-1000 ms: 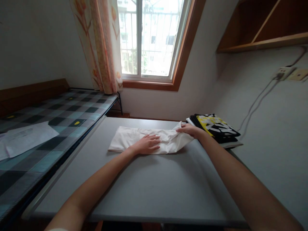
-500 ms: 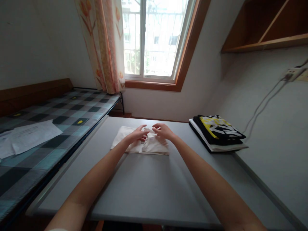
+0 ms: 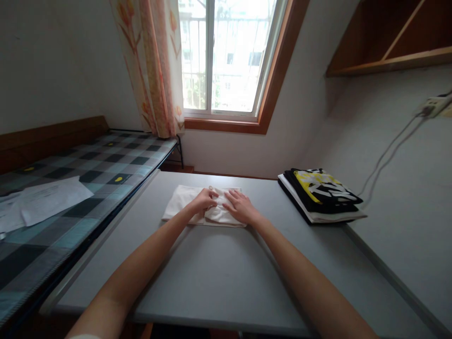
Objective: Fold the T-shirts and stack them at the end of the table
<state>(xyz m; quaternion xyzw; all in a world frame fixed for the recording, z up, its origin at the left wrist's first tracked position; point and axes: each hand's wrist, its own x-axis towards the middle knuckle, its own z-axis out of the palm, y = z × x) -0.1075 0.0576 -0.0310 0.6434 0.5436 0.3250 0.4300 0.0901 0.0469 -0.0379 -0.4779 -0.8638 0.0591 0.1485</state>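
A folded off-white garment (image 3: 180,200) lies on the grey table, with a doubled-over part at its right half. My left hand (image 3: 204,199) is closed at the middle of the garment, its fingertips pinching the fabric by the edge of that doubled part. My right hand (image 3: 240,205) rests flat on the right half, fingers spread over the cloth. What kind of garment it is cannot be told while it is folded.
A stack of folded clothes (image 3: 321,195), black, white and yellow-printed, sits at the table's (image 3: 212,273) right side by the wall. Left of the table stands a bed with a checked mattress (image 3: 134,160), papers (image 3: 52,200) on it. A wooden shelf (image 3: 391,66) hangs upper right.
My right hand has come down from above the garment and now lies flat on it. My left hand has lowered and its fingers have closed on the fabric.
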